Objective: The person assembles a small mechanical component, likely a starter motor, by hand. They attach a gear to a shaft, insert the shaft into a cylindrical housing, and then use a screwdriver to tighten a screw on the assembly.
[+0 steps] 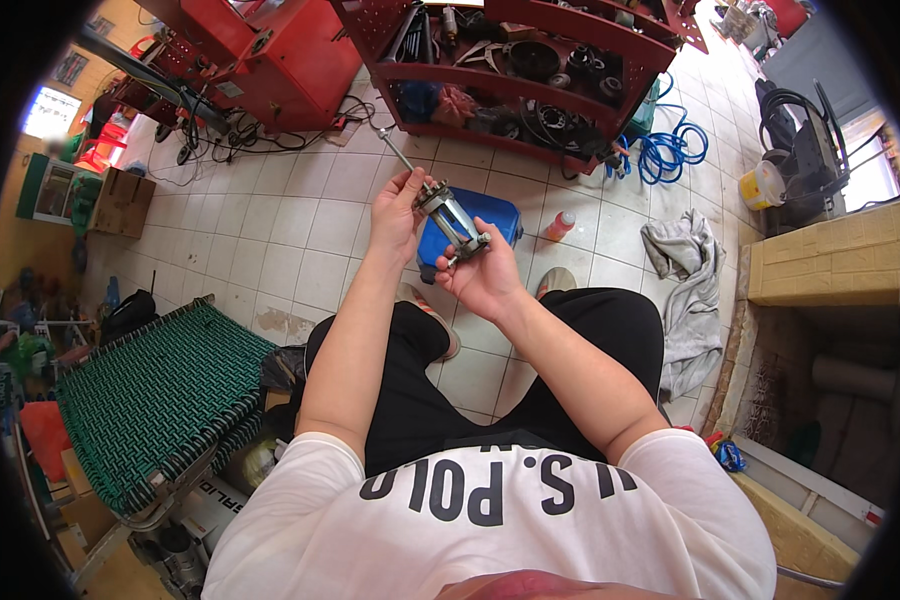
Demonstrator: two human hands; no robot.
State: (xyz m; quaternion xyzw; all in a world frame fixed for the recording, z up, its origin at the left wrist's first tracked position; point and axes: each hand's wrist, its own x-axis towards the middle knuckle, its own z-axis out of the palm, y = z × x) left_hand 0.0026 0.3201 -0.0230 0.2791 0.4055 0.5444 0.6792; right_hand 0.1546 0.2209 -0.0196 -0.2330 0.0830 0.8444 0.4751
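Observation:
A metal pneumatic cylinder (453,224) is held at a tilt in front of me, between both hands. Its thin bright rod (397,149) sticks out toward the far left and ends in a small fitting. My left hand (396,217) is closed round the rod end, thumb and fingers pinching by the end cap. Around the near end of the body, my right hand (485,277) has its fingers curled, partly hidden beneath it. Below the hands, a flat blue case (500,214) lies on the tiled floor, partly covered from view.
Ahead stands a red tool cart (450,77) loaded with parts, beside a red machine (290,85). A red bottle (560,227), coiled blue hose (670,155) and grey cloth (686,255) are to the right. A green woven seat (170,390) stands at left.

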